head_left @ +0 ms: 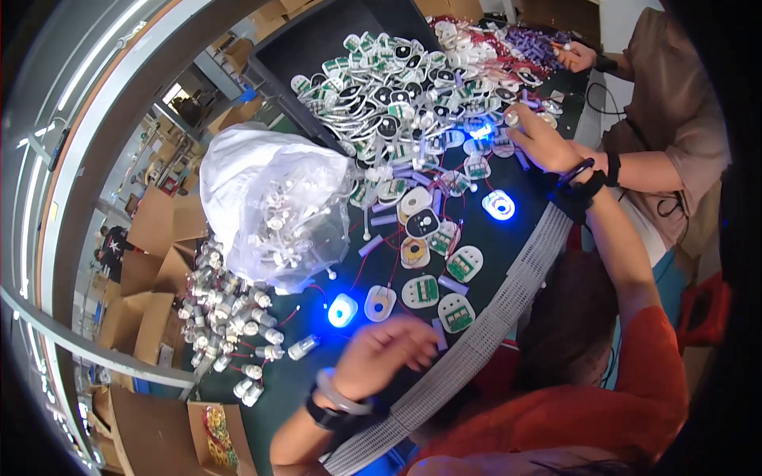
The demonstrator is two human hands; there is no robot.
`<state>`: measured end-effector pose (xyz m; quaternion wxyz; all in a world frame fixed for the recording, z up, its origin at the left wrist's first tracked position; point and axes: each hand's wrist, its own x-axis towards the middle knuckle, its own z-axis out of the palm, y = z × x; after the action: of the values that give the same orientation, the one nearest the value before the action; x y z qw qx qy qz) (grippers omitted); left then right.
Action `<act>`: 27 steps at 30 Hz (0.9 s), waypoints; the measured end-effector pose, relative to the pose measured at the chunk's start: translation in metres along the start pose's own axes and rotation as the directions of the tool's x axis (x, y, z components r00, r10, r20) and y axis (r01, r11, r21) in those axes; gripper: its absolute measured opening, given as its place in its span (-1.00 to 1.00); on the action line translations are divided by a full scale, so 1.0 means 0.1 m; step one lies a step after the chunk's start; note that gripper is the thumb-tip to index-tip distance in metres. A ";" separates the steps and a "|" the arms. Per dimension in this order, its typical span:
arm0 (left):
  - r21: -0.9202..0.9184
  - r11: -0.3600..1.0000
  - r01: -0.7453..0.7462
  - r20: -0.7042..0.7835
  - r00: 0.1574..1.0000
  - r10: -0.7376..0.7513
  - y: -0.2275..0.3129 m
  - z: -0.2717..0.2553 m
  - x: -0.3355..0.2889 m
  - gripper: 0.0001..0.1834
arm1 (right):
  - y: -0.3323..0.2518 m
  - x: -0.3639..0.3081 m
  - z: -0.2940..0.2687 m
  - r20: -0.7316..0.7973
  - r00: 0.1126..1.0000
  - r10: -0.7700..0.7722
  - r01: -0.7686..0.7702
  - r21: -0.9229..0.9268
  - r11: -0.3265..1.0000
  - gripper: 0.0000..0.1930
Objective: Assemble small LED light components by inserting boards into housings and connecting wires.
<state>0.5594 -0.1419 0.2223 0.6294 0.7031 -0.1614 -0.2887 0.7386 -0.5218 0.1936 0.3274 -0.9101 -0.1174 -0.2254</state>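
My left hand [385, 357], slightly blurred, hovers over the near edge of the table with its fingers loosely bent and apart. Beside its fingertips lies a lavender tube [439, 335]. Close by are oval white housings with green circuit boards [456, 313] and a ring-shaped part glowing blue [342, 310]. My right hand [544, 143] reaches to the far right, its fingers closed around something small and whitish that I cannot make out. Just left of it a blue light [480, 131] shines among the parts. Another blue-lit oval housing [498, 205] rests nearer to me.
A large pile of white housings [381, 95] spills from a black tray [274, 67]. A plastic bag of white parts [278, 206] stands left, near clear-capped pieces [230, 317]. A co-worker's hand [575, 57] is at the far right. White mesh [476, 333] edges the table.
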 end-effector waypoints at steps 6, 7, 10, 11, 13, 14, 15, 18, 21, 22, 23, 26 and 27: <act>0.418 0.904 0.085 -0.351 0.933 0.074 0.41 -0.77 0.42 -0.81 | -0.01 -0.22 0.03 -0.072 0.972 -0.225 0.221 -0.060 0.973 -0.64; 0.438 0.886 0.153 -0.397 0.917 0.038 0.41 -0.89 0.55 -0.79 | -0.03 -0.23 0.05 -0.064 0.973 -0.222 0.222 -0.009 0.975 -0.64; 0.454 0.864 0.219 -0.454 0.891 0.013 0.39 -1.11 0.96 -0.78 | -0.18 -0.30 0.07 -0.058 0.970 -0.237 0.241 0.073 0.968 -0.66; 0.444 0.866 0.231 -0.497 0.867 0.024 0.32 -1.16 1.17 -0.79 | -0.18 -0.35 0.08 -0.059 0.967 -0.247 0.250 0.044 0.967 -0.68; 0.437 0.867 0.240 -0.540 0.841 0.039 0.15 -1.32 1.52 -0.80 | -0.24 -0.40 0.10 -0.093 0.956 -0.277 0.277 -0.005 0.961 -0.73; 0.684 0.705 0.188 -0.515 0.809 0.285 0.01 -1.46 1.64 -0.81 | -0.32 -0.39 0.11 -0.093 0.955 -0.283 0.284 0.000 0.959 -0.73; 0.870 0.469 0.155 -0.405 0.767 0.498 -0.03 -1.47 1.76 -0.82 | -0.36 -0.41 0.09 -0.039 0.958 -0.284 0.284 -0.012 0.959 -0.74; 0.953 0.288 0.091 -0.277 0.650 0.708 -0.08 -1.37 2.09 -0.83 | -0.43 -0.48 0.07 -0.026 0.952 -0.305 0.305 -0.015 0.952 -0.73; 0.954 0.290 0.079 -0.265 0.673 0.690 -0.05 -1.21 2.35 -0.82 | -0.44 -0.53 0.05 0.050 0.963 -0.263 0.263 0.012 0.965 -0.70; 0.966 0.241 0.089 -0.237 0.669 0.705 -0.05 -1.17 2.41 -0.81 | -0.42 -0.53 0.05 0.050 0.967 -0.251 0.251 0.009 0.968 -0.70; 0.978 0.185 0.099 -0.204 0.656 0.727 -0.05 -1.16 2.46 -0.82 | -0.40 -0.53 0.06 0.083 0.963 -0.258 0.259 -0.009 0.966 -0.70; 0.977 0.208 0.053 -0.200 0.572 0.796 -0.14 -1.32 2.51 -0.83 | -0.39 -0.54 0.07 0.137 0.955 -0.264 0.273 -0.049 0.961 -0.71; 0.939 0.343 -0.015 -0.278 0.553 0.786 -0.13 -1.44 2.49 -0.87 | -0.41 -0.54 0.07 0.142 0.949 -0.280 0.286 -0.027 0.958 -0.72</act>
<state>0.8397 -0.1726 0.1647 0.2445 0.8912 -0.2150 0.3157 0.6791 -0.4894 0.1848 0.2613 -0.9046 -0.2635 -0.2096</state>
